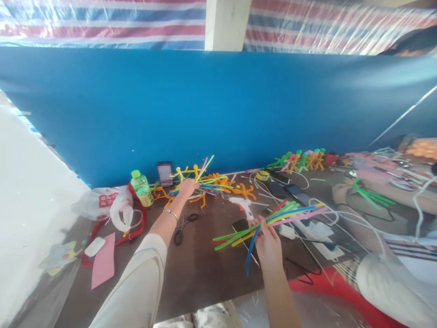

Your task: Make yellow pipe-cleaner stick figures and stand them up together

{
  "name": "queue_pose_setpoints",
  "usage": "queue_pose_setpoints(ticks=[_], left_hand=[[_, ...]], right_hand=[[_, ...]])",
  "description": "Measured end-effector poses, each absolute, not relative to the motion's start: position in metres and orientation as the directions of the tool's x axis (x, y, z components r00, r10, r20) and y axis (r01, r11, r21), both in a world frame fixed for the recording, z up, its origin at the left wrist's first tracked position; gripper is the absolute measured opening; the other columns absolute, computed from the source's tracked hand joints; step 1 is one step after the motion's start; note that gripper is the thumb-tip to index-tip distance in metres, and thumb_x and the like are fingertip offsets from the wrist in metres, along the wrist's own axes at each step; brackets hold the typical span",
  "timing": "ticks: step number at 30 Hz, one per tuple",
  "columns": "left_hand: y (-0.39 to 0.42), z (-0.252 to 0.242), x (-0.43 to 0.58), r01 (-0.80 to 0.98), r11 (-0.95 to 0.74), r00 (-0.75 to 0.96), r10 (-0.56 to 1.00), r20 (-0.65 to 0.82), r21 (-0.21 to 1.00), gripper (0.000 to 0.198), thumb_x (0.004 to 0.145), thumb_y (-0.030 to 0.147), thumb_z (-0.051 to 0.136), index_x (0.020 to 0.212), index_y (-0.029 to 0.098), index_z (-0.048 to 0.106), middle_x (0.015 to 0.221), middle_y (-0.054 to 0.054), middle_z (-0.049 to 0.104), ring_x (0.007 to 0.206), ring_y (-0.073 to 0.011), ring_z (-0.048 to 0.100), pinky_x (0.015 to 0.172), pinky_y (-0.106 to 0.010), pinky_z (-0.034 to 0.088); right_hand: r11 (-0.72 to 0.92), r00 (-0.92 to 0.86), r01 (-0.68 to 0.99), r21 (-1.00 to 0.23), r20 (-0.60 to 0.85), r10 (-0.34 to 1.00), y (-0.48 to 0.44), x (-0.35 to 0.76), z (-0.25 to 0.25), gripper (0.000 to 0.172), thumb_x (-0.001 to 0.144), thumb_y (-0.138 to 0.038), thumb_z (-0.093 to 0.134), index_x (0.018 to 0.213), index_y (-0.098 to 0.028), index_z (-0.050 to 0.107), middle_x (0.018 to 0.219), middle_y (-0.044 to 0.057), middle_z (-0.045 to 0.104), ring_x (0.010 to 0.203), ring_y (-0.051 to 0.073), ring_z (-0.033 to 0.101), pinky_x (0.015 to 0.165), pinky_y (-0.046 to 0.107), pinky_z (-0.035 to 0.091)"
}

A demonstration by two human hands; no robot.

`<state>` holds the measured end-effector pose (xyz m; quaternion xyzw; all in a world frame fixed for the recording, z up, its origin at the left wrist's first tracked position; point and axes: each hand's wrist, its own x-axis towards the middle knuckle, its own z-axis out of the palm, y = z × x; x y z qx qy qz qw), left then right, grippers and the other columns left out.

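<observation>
My right hand (268,237) is closed around a loose bundle of coloured pipe cleaners (290,213) in green, blue, yellow, pink and red, held above the table. Farther off, my left hand (187,187) reaches into a pile of pipe cleaners (216,182) near the blue partition, with pink and green stems sticking up beside its fingers. Its fingertips are partly hidden, so what it grips is unclear. Orange bent figures (245,190) lie around the pile. Just behind my right hand is a white glue gun (244,206).
Black scissors (183,228), a green-capped bottle (141,189), a plastic bag (109,205) and pink paper (104,262) are at the left. Phones, white cables and a power strip (324,246) lie right. Another person's arm (399,187) extends over the table at far right.
</observation>
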<state>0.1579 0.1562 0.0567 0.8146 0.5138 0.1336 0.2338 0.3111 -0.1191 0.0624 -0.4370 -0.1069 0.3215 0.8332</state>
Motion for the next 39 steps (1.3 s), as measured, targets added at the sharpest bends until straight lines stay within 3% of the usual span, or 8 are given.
queue_pose_setpoints(ticks=[3, 8, 13, 18, 22, 28, 33, 39], left_hand=[[0.145, 0.049, 0.171, 0.807, -0.401, 0.437, 0.899, 0.019, 0.433, 0.048, 0.083, 0.047, 0.032, 0.113, 0.014, 0.05, 0.117, -0.019, 0.046, 0.113, -0.0307, 0.042, 0.086, -0.037, 0.036], [0.135, 0.037, 0.176, 0.825, -0.458, 0.503, 0.862, -0.06, 0.332, 0.06, 0.077, 0.051, 0.042, 0.125, 0.014, 0.037, 0.127, -0.022, 0.036, 0.119, -0.0368, 0.031, 0.09, -0.046, 0.032], [0.143, 0.042, 0.163, 0.865, -0.422, 0.466, 0.876, -0.123, 0.272, 0.058, 0.069, 0.052, 0.051, 0.12, 0.025, 0.041, 0.125, -0.018, 0.036, 0.115, -0.0376, 0.034, 0.082, -0.048, 0.036], [0.14, 0.048, 0.166, 0.867, -0.446, 0.468, 0.882, -0.056, 0.221, 0.041, 0.072, 0.044, 0.049, 0.104, 0.02, 0.052, 0.126, -0.016, 0.034, 0.119, -0.0374, 0.027, 0.089, -0.055, 0.026], [0.135, 0.05, 0.177, 0.82, -0.529, 0.545, 0.839, -0.014, 0.22, 0.033, 0.074, 0.04, 0.049, 0.098, 0.018, 0.054, 0.117, -0.014, 0.045, 0.115, -0.0317, 0.034, 0.093, -0.051, 0.024], [0.135, 0.051, 0.202, 0.754, -0.599, 0.633, 0.772, -0.057, 0.27, 0.029, 0.062, 0.019, 0.062, 0.091, 0.015, 0.056, 0.094, -0.012, 0.06, 0.102, -0.0295, 0.049, 0.094, -0.049, 0.024], [0.141, 0.051, 0.206, 0.701, -0.557, 0.66, 0.742, -0.112, 0.445, 0.024, 0.06, 0.031, 0.065, 0.079, 0.017, 0.059, 0.07, -0.004, 0.062, 0.072, -0.0219, 0.06, 0.072, -0.035, 0.044], [0.151, 0.061, 0.198, 0.617, -0.461, 0.568, 0.822, 0.044, 0.638, 0.03, 0.081, 0.035, 0.043, 0.105, 0.018, 0.05, 0.078, -0.003, 0.064, 0.053, -0.0104, 0.055, 0.052, -0.022, 0.044]], right_hand=[[0.42, 0.788, -0.458, -0.783, -0.139, 0.6, -0.134, 0.315, 0.055, 0.029, 0.057, -0.029, 0.075, 0.081, -0.017, 0.065, 0.071, -0.002, 0.064, 0.068, 0.012, 0.062, 0.078, 0.031, 0.053], [0.357, 0.732, -0.533, -0.767, -0.206, 0.65, -0.146, 0.313, 0.046, 0.033, 0.054, -0.029, 0.077, 0.081, -0.016, 0.066, 0.07, -0.001, 0.066, 0.067, 0.013, 0.063, 0.078, 0.033, 0.054], [0.314, 0.707, -0.555, -0.77, -0.237, 0.667, -0.151, 0.312, 0.037, 0.034, 0.05, -0.028, 0.079, 0.08, -0.017, 0.066, 0.073, -0.001, 0.067, 0.069, 0.016, 0.064, 0.073, 0.034, 0.056], [0.275, 0.687, -0.584, -0.764, -0.285, 0.668, -0.158, 0.315, 0.027, 0.032, 0.05, -0.026, 0.079, 0.078, -0.017, 0.067, 0.074, 0.0, 0.068, 0.067, 0.014, 0.064, 0.068, 0.026, 0.056], [0.24, 0.705, -0.57, -0.786, -0.318, 0.634, -0.169, 0.321, 0.022, 0.036, 0.048, -0.028, 0.079, 0.08, -0.017, 0.067, 0.075, 0.0, 0.068, 0.069, 0.015, 0.065, 0.065, 0.024, 0.055], [0.191, 0.729, -0.548, -0.814, -0.354, 0.586, -0.182, 0.328, 0.021, 0.034, 0.049, -0.033, 0.079, 0.077, -0.018, 0.066, 0.077, 0.0, 0.069, 0.072, 0.015, 0.065, 0.065, 0.022, 0.054], [0.204, 0.713, -0.591, -0.78, -0.388, 0.584, -0.187, 0.332, 0.024, 0.038, 0.044, -0.031, 0.081, 0.078, -0.018, 0.067, 0.074, -0.001, 0.068, 0.069, 0.015, 0.064, 0.066, 0.023, 0.054], [0.223, 0.737, -0.587, -0.779, -0.399, 0.545, -0.186, 0.339, 0.02, 0.038, 0.046, -0.03, 0.08, 0.08, -0.017, 0.067, 0.074, 0.0, 0.067, 0.073, 0.018, 0.065, 0.073, 0.03, 0.055]])
